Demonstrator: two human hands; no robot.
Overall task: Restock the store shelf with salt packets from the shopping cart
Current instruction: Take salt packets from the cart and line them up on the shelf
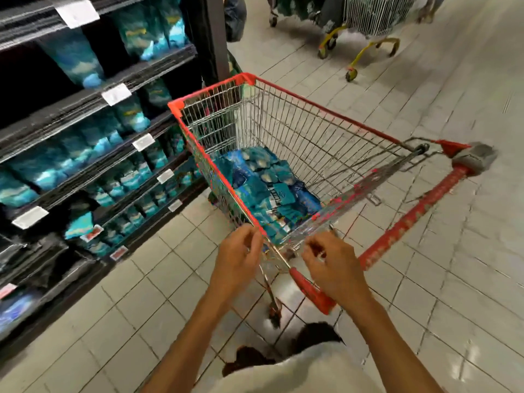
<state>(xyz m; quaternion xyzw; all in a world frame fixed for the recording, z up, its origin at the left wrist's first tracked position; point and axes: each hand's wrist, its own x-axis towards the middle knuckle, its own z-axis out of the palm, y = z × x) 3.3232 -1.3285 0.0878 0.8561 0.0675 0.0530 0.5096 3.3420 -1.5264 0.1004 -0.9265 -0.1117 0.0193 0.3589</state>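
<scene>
A wire shopping cart (312, 109) with red rims and a red handle stands in the aisle in front of me. Several blue salt packets (263, 182) lie piled in its bottom. My left hand (236, 258) and my right hand (330, 265) hover at the cart's near corner, fingers loosely curled and apart, with nothing in either. The dark store shelf (93, 129) on the left carries rows of similar blue packets on several levels, with white price tags along the shelf edges.
A second cart (365, 21) with yellow legs stands at the far end of the aisle, with a person's legs beside it. The floor is pale tile. My feet show below the cart's near corner.
</scene>
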